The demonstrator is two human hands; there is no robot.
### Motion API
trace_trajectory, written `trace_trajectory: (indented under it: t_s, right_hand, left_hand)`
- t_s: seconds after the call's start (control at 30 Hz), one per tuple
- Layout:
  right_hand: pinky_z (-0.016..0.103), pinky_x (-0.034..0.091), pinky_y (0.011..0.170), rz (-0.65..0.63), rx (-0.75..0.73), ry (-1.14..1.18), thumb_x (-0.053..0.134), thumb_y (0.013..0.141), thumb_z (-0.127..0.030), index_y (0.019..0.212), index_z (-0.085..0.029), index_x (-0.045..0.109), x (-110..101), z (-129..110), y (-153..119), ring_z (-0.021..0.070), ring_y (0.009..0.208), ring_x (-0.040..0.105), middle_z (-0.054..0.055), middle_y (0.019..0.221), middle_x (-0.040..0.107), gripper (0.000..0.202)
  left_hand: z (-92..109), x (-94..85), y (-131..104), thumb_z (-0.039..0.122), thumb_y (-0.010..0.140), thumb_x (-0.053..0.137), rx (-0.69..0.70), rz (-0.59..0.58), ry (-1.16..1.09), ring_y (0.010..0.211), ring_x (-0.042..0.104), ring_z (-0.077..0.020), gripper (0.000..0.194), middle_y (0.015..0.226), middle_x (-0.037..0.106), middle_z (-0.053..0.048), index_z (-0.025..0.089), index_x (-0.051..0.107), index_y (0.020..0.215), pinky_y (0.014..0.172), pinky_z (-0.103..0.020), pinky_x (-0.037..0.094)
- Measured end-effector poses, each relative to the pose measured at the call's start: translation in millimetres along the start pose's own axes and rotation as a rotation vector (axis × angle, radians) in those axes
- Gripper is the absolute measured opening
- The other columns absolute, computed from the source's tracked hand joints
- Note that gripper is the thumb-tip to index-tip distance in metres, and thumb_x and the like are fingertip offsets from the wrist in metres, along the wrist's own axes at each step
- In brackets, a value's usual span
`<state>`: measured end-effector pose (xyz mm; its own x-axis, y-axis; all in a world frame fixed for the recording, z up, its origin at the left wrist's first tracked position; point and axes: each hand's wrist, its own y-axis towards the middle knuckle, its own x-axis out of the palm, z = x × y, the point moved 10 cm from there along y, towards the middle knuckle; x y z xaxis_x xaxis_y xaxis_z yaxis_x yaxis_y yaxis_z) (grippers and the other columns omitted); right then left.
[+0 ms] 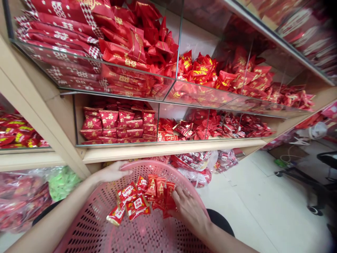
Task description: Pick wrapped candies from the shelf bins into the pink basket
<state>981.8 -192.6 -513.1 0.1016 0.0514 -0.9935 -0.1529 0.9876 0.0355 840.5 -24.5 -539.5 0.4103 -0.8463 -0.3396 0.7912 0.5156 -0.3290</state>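
A pink perforated basket (100, 225) sits low in front of the shelf (168, 149), its rim tilted toward the shelves. The left hand (112, 172) grips the far rim. The right hand (188, 211) rests, fingers spread, on red candy packets (140, 202) heaped inside, lying every way; their white labels carry red Chinese characters, too small to read.
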Motion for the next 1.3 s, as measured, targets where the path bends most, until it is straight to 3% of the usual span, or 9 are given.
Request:
trace_trajectory:
  t_s: [0.13, 0.27, 0.33, 0.47, 0.57, 0.67, 0.83, 1.07, 1.3]
  right_hand:
    - [0.027, 0.046, 0.056, 0.169, 0.085, 0.127, 0.043, 0.085, -0.044, 0.09, -0.018, 0.047, -61.3, 28.2, 28.7, 0.0173, 0.071, 0.057, 0.007, 0.09, 0.054, 0.027]
    - [0.025, 0.041, 0.062, 0.355, 0.121, 0.226, 0.038, 0.088, -0.03, 0.093, -0.018, 0.047, -127.0, 68.8, 78.9, 0.015, 0.072, 0.056, 0.006, 0.09, 0.054, 0.015]
    - [0.025, 0.04, 0.065, 0.377, 0.132, 0.291, 0.041, 0.086, -0.027, 0.093, -0.018, 0.048, -142.7, 84.7, 108.5, 0.0146, 0.074, 0.055, 0.005, 0.089, 0.056, 0.013]
    - [0.025, 0.04, 0.065, 0.235, 0.244, 0.375, 0.049, 0.08, -0.03, 0.092, -0.018, 0.05, -135.9, 99.0, 163.5, 0.0161, 0.074, 0.058, 0.003, 0.078, 0.061, 0.017]
    - [0.028, 0.042, 0.069, 0.053, 0.344, 0.346, 0.058, 0.072, -0.038, 0.097, -0.015, 0.051, -118.2, 93.1, 188.6, 0.0222, 0.086, 0.059, 0.01, 0.092, 0.063, 0.034]
    - [0.032, 0.044, 0.074, -0.103, 0.406, 0.34, 0.065, 0.065, -0.037, 0.107, -0.012, 0.047, -103.6, 83.8, 199.4, 0.0272, 0.097, 0.057, 0.017, 0.107, 0.059, 0.052]
    - [0.038, 0.044, 0.082, -0.192, 0.47, 0.32, 0.069, 0.062, -0.033, 0.117, -0.008, 0.04, -95.9, 80.0, 204.5, 0.0321, 0.106, 0.053, 0.022, 0.117, 0.053, 0.067]
    - [0.036, 0.046, 0.079, -0.142, 0.483, 0.346, 0.068, 0.061, -0.033, 0.112, -0.009, 0.046, -101.7, 85.6, 203.7, 0.0302, 0.102, 0.055, 0.02, 0.114, 0.055, 0.06]
    - [0.026, 0.047, 0.054, -0.069, 0.442, 0.803, 0.057, 0.071, -0.034, 0.092, -0.011, 0.05, -112.8, 108.3, 176.5, 0.0142, 0.059, 0.058, 0.005, 0.069, 0.06, 0.032]
  left_hand:
    - [1.2, -1.3, 0.0, 0.053, 0.068, 0.056, -0.007, 0.018, 0.017, 0.104, 0.056, -0.0229, 0.058, 0.117, 0.061, -0.009, 0.013, 0.054, 0.11, 0.092, -0.032, 0.04]
    - [3.5, 1.2, -0.5, 0.056, 0.066, 0.056, -0.024, 0.009, -0.008, 0.103, 0.056, -0.0245, 0.061, 0.114, 0.062, -0.008, 0.013, 0.055, 0.11, 0.091, -0.032, 0.041]
    - [3.2, 1.0, -0.6, 0.057, 0.065, 0.056, -0.029, 0.012, -0.003, 0.102, 0.057, -0.025, 0.062, 0.112, 0.064, -0.007, 0.014, 0.055, 0.11, 0.09, -0.033, 0.041]
    - [1.7, -0.6, 0.2, 0.058, 0.066, 0.055, -0.006, 0.013, 0.017, 0.101, 0.056, -0.0238, 0.06, 0.111, 0.064, -0.007, 0.014, 0.056, 0.107, 0.09, -0.032, 0.041]
    - [-0.3, -2.3, 0.7, 0.057, 0.068, 0.054, 0.004, 0.018, 0.032, 0.101, 0.057, -0.0228, 0.058, 0.111, 0.064, -0.007, 0.014, 0.055, 0.106, 0.089, -0.031, 0.042]
    - [-0.1, -3.2, -0.1, 0.055, 0.068, 0.055, 0.008, 0.025, 0.032, 0.102, 0.057, -0.0222, 0.057, 0.112, 0.063, -0.008, 0.013, 0.055, 0.106, 0.091, -0.031, 0.041]
    - [-2.7, -0.2, -0.2, 0.055, 0.068, 0.055, 0.005, -0.004, -0.004, 0.103, 0.056, -0.022, 0.058, 0.113, 0.063, -0.006, 0.014, 0.053, 0.11, 0.09, -0.03, 0.042]
    - [-6.6, -1.9, 2.2, 0.055, 0.069, 0.055, 0.005, 0.008, 0.02, 0.103, 0.056, -0.0226, 0.059, 0.113, 0.063, -0.007, 0.013, 0.054, 0.11, 0.09, -0.031, 0.041]
    - [-4.3, -0.5, 2.9, 0.05, 0.07, 0.055, 0.031, -0.006, -0.001, 0.104, 0.056, -0.0234, 0.056, 0.115, 0.062, -0.008, 0.014, 0.054, 0.113, 0.091, -0.032, 0.04]
